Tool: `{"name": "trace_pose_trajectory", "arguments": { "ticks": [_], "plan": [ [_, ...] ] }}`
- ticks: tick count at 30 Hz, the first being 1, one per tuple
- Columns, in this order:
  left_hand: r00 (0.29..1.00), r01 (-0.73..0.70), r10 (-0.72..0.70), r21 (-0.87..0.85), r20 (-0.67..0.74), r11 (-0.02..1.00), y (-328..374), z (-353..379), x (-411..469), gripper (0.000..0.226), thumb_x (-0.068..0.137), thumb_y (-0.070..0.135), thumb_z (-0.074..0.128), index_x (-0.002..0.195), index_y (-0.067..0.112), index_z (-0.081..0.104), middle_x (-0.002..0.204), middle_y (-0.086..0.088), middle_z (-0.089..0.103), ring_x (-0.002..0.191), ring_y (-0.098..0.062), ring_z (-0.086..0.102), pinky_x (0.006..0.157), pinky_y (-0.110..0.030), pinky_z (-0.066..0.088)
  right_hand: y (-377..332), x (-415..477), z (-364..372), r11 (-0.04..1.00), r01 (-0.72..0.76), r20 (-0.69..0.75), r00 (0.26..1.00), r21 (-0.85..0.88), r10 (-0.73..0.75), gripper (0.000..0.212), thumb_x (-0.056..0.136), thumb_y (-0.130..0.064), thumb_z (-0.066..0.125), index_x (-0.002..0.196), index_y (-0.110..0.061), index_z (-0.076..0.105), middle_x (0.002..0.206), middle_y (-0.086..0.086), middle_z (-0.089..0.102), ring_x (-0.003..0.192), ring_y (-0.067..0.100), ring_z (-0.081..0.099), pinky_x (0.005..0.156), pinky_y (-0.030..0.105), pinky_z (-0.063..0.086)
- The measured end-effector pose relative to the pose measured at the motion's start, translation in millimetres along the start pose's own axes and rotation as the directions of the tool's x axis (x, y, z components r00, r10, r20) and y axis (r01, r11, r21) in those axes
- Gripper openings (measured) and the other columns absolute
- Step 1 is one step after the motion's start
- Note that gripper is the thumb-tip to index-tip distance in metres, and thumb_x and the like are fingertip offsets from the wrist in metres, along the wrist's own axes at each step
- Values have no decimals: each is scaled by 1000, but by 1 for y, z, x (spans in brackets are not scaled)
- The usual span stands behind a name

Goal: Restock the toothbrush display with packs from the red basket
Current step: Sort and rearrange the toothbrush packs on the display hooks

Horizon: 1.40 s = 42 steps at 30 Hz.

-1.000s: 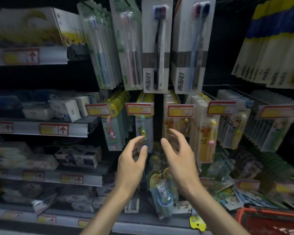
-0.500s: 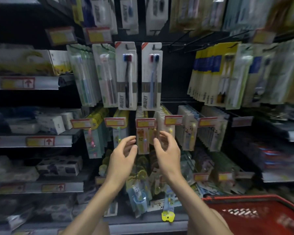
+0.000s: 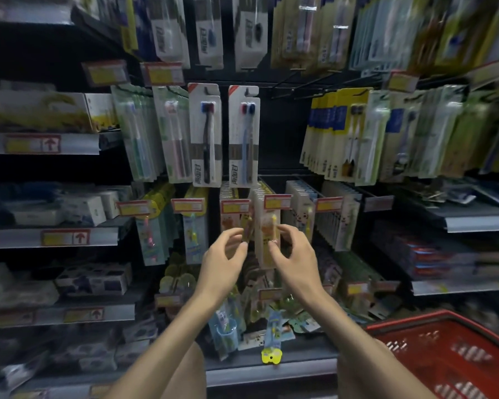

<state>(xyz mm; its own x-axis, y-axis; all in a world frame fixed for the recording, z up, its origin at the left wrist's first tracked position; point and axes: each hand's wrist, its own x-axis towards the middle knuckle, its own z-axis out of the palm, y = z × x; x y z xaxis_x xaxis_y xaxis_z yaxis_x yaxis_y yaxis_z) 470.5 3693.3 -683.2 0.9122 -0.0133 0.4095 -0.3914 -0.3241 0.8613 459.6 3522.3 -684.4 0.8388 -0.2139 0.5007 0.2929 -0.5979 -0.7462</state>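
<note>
Both arms reach forward; left hand (image 3: pixel 224 259) and right hand (image 3: pixel 296 259) spread-fingered (empty) before hanging packs (image 3: pixel 267 231).

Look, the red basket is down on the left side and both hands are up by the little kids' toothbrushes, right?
Not quite. The head view shows the red basket at the lower right, not the left. Both hands, left hand and right hand, are indeed up by the kids' toothbrush packs.
</note>
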Motion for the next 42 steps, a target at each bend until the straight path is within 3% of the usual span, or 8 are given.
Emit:
{"name": "trace_pose_trajectory", "arguments": {
  "ticks": [6,12,18,25,29,32,38,42],
  "plan": [
    [997,74,-73,-47,27,996,-28,39,18,37,107,38,53,143,33,56,133,14,64,123,0,59,90,-9,43,42,20,2,991,-95,-49,994,94,100,31,103,-37,58,133,-28,61,132,-10,62,121,6,58,105,33,49],
    [983,185,-174,-292,65,938,-64,86,67,59,105,60,27,159,37,34,164,17,36,150,-1,30,124,-29,22,97,66,25,946,-219,14,975,238,222,32,110,-30,43,137,-26,61,137,-11,60,128,7,52,104,27,40],
    [976,214,-207,-416,63,884,-94,108,120,68,100,65,23,162,37,28,165,22,29,151,3,24,125,-28,16,138,125,53,909,-285,100,959,306,267,28,110,-24,46,132,-34,61,138,-12,61,131,9,54,116,37,43],
    [975,212,-207,-565,74,797,-113,129,160,35,113,36,16,115,45,50,112,40,50,96,32,52,83,1,42,156,179,85,837,-402,129,915,372,383,34,108,-32,51,136,-20,65,136,0,66,132,22,57,117,43,41],
    [957,242,-288,-613,24,752,-135,139,181,25,109,54,28,121,52,50,115,41,54,114,16,49,97,-20,34,165,184,95,788,-431,260,901,440,348,46,101,-63,47,132,-35,67,135,-8,69,133,17,57,118,47,38],
    [962,229,-274,-541,-2,809,-145,141,192,24,100,72,33,117,72,50,114,49,59,113,20,52,95,-19,36,170,190,105,780,-423,282,903,462,323,33,109,-47,43,107,-34,73,106,-13,78,117,18,66,110,44,46],
    [946,294,-319,-578,61,761,-149,147,200,26,105,61,35,117,55,58,120,35,68,113,11,61,96,-18,42,178,204,117,809,-434,274,897,397,347,38,110,-23,47,74,-27,60,58,-16,68,72,9,63,63,16,52],
    [956,261,-290,-539,33,801,-148,152,198,27,112,44,29,116,47,56,96,41,71,92,20,66,78,-5,50,184,206,120,819,-461,317,877,342,362,39,111,-21,46,76,-28,62,70,-12,71,77,11,67,75,28,53]
  ]
}}
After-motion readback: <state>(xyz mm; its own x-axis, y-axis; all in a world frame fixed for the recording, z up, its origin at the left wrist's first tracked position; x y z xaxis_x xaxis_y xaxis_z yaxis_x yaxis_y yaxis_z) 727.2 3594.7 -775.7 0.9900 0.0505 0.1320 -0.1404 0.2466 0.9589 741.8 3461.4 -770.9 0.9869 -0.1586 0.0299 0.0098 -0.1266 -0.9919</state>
